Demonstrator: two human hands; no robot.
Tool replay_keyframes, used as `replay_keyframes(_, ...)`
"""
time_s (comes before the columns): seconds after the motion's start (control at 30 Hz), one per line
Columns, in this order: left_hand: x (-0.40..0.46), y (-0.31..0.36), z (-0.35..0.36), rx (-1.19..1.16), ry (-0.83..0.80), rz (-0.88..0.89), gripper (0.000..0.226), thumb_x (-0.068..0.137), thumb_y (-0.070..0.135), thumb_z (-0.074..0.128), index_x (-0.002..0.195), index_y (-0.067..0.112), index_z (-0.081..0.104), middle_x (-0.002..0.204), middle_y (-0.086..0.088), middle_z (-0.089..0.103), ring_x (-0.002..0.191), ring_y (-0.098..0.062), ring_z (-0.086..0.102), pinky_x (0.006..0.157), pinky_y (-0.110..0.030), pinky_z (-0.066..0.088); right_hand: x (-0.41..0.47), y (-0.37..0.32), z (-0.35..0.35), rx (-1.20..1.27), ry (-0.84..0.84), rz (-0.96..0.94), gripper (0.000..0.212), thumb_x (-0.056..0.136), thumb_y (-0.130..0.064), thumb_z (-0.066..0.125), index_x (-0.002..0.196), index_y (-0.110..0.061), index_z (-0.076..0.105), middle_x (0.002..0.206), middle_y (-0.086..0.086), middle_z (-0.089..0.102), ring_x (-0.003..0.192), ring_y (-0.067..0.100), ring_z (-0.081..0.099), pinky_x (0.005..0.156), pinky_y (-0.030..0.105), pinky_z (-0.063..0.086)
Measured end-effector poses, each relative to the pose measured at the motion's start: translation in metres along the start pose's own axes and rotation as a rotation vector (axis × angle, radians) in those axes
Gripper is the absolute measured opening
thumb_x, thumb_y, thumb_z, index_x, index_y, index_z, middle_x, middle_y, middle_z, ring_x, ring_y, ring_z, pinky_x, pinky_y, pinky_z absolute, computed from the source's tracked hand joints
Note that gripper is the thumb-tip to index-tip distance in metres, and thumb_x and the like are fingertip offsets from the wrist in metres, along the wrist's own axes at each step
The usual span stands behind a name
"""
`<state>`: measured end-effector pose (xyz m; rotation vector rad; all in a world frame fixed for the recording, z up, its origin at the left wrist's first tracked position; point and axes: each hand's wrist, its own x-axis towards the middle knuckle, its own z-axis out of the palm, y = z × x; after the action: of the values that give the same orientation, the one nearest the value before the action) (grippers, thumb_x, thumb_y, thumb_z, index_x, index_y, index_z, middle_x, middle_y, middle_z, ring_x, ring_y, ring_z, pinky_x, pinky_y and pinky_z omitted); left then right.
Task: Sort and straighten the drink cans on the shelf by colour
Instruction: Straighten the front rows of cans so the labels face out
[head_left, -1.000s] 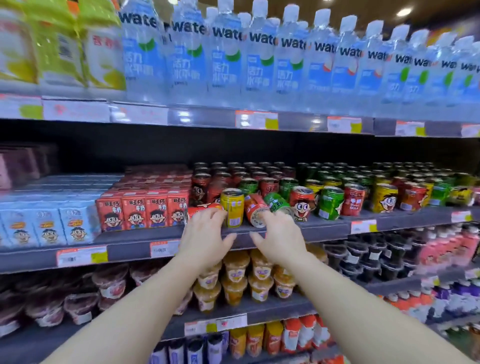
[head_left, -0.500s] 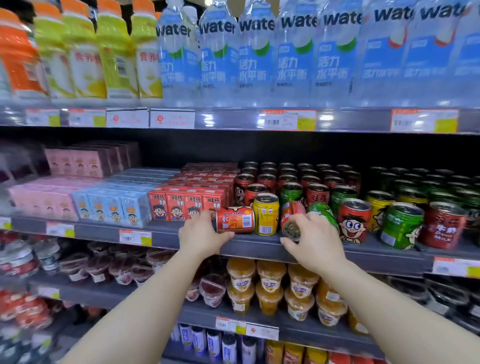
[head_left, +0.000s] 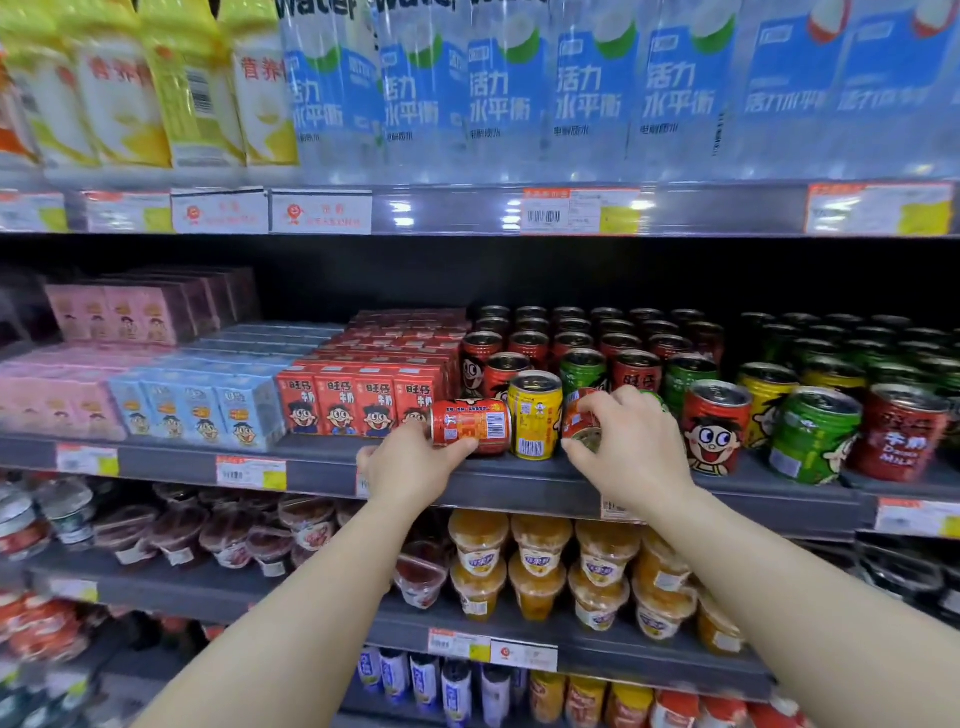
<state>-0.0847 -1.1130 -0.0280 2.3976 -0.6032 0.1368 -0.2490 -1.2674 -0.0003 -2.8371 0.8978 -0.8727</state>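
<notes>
Now we hold two tipped-over cans at the front of the shelf (head_left: 311, 457); our left hand (head_left: 410, 467) grips the red can (head_left: 470, 426) lying on its side; our right hand (head_left: 631, 447) curls round another lying can (head_left: 582, 423); the yellow can (head_left: 535, 413) stands up between them.

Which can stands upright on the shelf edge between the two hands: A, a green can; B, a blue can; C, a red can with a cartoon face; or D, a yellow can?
D: the yellow can stands upright at the shelf edge, between the left hand, which holds a red can lying on its side, and the right hand, which grips another tipped red can.
</notes>
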Motion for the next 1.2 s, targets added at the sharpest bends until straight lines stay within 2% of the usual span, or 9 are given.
replay_keyframes(0.13,0.003,-0.004,-0.001,-0.118,0.013,-0.039,0.065,0.068,0.072,0.063,0.112,0.025,0.053,0.105,0.01,0.066,0.105,-0.019,0.059,0.097,-0.039,0.029,0.006,-0.001,0.005,-0.08,0.029,0.035,0.06,0.076,-0.065,0.058,0.122,-0.027,0.055,0.114,0.0,0.052,0.11,0.024,0.045,0.091,0.04,0.039)
replay_keyframes(0.27,0.01,-0.006,-0.002,-0.434,0.048,-0.04,0.084,0.057,0.06,0.08,0.127,0.027,0.046,0.108,0.015,0.059,0.105,-0.015,0.057,0.102,-0.045,0.039,0.009,0.001,0.012,-0.195,0.025,0.095,0.081,0.065,-0.081,0.053,0.119,-0.021,0.055,0.111,0.002,0.05,0.108,0.024,0.045,0.092,0.04,0.038)
replay_keyframes(0.4,0.019,0.002,-0.004,-0.536,0.044,0.055,0.096,0.059,0.042,0.087,0.14,0.018,0.04,0.133,-0.002,0.051,0.117,-0.019,0.052,0.099,-0.043,0.046,0.01,0.004,0.019,-0.246,0.058,0.107,0.086,0.059,-0.085,0.052,0.111,-0.016,0.054,0.108,0.002,0.05,0.105,0.024,0.045,0.089,0.037,0.038)
replay_keyframes(0.5,0.018,0.01,0.0,-0.477,-0.014,0.12,0.085,0.065,0.041,0.083,0.137,0.016,0.045,0.122,-0.001,0.056,0.102,-0.015,0.056,0.091,-0.037,0.05,0.008,0.005,0.022,-0.281,0.087,0.124,0.088,0.058,-0.086,0.052,0.107,-0.014,0.053,0.105,0.003,0.05,0.101,0.025,0.047,0.085,0.037,0.039)
replay_keyframes(0.67,0.012,0.008,0.015,-0.135,-0.055,0.184,0.051,0.065,0.067,0.068,0.099,0.029,0.063,0.086,0.013,0.053,0.091,-0.012,0.052,0.089,-0.043,0.046,0.007,0.006,0.019,-0.36,0.087,0.146,0.088,0.058,-0.088,0.047,0.101,-0.012,0.053,0.1,0.004,0.049,0.096,0.024,0.046,0.081,0.037,0.038)
replay_keyframes(0.87,0.01,0.009,0.024,-0.231,0.194,0.178,0.07,0.061,0.054,0.08,0.115,0.018,0.056,0.106,-0.001,0.058,0.101,-0.022,0.055,0.088,-0.045,0.047,0.014,0.007,0.01,-0.276,0.107,0.167,0.074,0.065,-0.079,0.046,0.095,-0.013,0.059,0.096,0.003,0.05,0.096,0.025,0.046,0.081,0.039,0.036)
replay_keyframes(0.97,-0.005,0.02,0.028,-0.189,0.343,0.392,0.063,0.062,0.045,0.083,0.112,0.015,0.057,0.103,-0.001,0.057,0.099,-0.022,0.055,0.087,-0.041,0.044,0.021,0.007,0.005,-0.169,0.14,0.235,0.076,0.067,-0.084,0.04,0.09,-0.014,0.062,0.091,0.001,0.051,0.094,0.024,0.049,0.081,0.039,0.036)
replay_keyframes(1.07,-0.014,0.041,0.04,-0.082,0.296,0.576,0.058,0.064,0.053,0.078,0.107,0.018,0.061,0.095,0.003,0.06,0.093,-0.019,0.057,0.08,-0.037,0.043,0.03,0.008,0.004,-0.143,0.143,0.284,0.082,0.069,-0.087,0.032,0.084,-0.015,0.066,0.09,0.002,0.056,0.093,0.024,0.052,0.082,0.041,0.036)
replay_keyframes(1.2,-0.021,0.066,0.056,-0.028,0.246,0.557,0.049,0.065,0.061,0.072,0.097,0.025,0.061,0.088,0.007,0.058,0.086,-0.017,0.056,0.075,-0.034,0.038,0.039,0.013,0.003,-0.154,0.089,0.282,0.081,0.074,-0.085,0.025,0.084,-0.019,0.072,0.092,0.003,0.062,0.094,0.024,0.054,0.085,0.043,0.035)
